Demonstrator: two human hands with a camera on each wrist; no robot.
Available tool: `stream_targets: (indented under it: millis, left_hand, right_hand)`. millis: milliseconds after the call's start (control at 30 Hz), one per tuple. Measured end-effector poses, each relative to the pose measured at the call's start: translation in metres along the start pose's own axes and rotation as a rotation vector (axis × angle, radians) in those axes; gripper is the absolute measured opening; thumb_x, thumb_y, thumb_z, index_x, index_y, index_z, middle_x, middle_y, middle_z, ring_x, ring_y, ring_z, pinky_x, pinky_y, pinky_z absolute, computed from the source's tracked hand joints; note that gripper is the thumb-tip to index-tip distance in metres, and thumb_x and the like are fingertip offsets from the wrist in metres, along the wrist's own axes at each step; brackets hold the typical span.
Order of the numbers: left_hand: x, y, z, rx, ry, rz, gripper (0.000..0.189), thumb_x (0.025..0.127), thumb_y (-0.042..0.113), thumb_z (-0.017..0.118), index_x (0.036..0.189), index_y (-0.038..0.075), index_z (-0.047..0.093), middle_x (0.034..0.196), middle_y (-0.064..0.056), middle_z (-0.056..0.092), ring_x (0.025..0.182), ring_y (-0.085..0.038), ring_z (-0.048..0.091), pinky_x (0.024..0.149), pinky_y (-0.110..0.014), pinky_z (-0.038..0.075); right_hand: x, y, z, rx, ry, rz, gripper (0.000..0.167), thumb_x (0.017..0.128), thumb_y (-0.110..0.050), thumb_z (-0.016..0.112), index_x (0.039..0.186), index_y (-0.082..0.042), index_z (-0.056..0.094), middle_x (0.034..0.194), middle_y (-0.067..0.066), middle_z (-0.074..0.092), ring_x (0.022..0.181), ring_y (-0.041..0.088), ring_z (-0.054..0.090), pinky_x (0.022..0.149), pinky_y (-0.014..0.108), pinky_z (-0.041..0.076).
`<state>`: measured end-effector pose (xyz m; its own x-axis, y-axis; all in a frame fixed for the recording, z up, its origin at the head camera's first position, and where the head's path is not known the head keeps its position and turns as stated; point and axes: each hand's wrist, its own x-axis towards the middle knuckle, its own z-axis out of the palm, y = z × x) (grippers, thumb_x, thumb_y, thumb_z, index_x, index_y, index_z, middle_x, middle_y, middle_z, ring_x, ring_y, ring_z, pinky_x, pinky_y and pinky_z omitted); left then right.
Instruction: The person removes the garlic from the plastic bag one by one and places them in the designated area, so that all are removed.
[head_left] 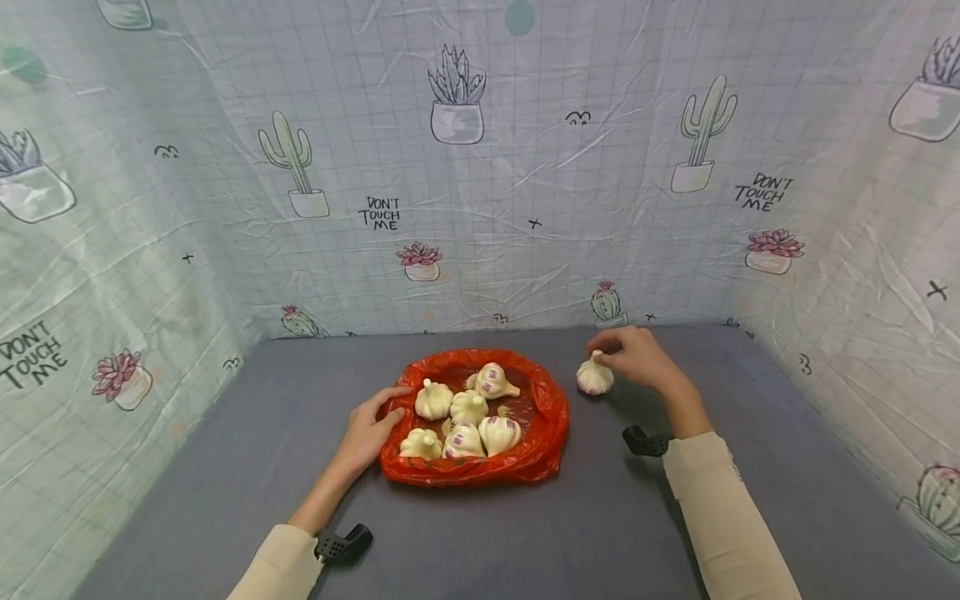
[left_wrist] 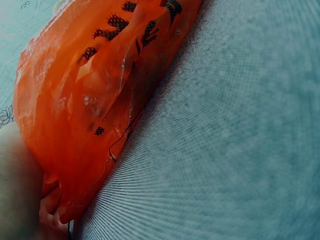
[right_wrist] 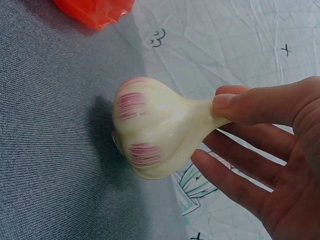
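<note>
A cream garlic bulb (right_wrist: 155,127) with purple streaks is held by its stem between the thumb and fingers of my right hand (head_left: 637,357). In the head view this garlic stands stem up, right of the bag, at or just above the table surface. My left hand (head_left: 369,429) holds the left rim of a red plastic bag (head_left: 555,417), thumb and forefinger spread at its edge. Inside the open bag lie several more garlic bulbs (head_left: 468,408). The left wrist view shows the bag's outer side (left_wrist: 75,115) with dark print; some fingers are hidden there.
A grey cloth-covered table (head_left: 480,533) lies under everything. Pale sheets (head_left: 480,183) printed with cacti and lettering hang behind and at both sides. Each wrist carries a black camera mount (head_left: 345,543).
</note>
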<state>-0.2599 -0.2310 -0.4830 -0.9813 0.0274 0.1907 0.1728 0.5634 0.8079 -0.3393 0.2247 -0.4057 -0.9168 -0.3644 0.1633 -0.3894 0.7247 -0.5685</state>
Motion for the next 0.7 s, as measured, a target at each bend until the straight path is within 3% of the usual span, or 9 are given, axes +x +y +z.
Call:
stream_targets:
  millis: [700]
  left_hand:
    - [0.0025, -0.0013, 0.0004, 0.007, -0.001, 0.003, 0.035, 0.101, 0.013, 0.061, 0.135, 0.019, 0.068, 0.145, -0.013, 0.062, 0.14, -0.032, 0.053, 0.115, -0.053, 0.041]
  right_hand:
    - [0.0008, -0.0045, 0.001, 0.025, -0.008, 0.003, 0.023, 0.099, -0.015, 0.067, 0.118, -0.005, 0.076, 0.117, 0.016, 0.076, 0.112, 0.037, 0.069, 0.091, 0.053, 0.057]
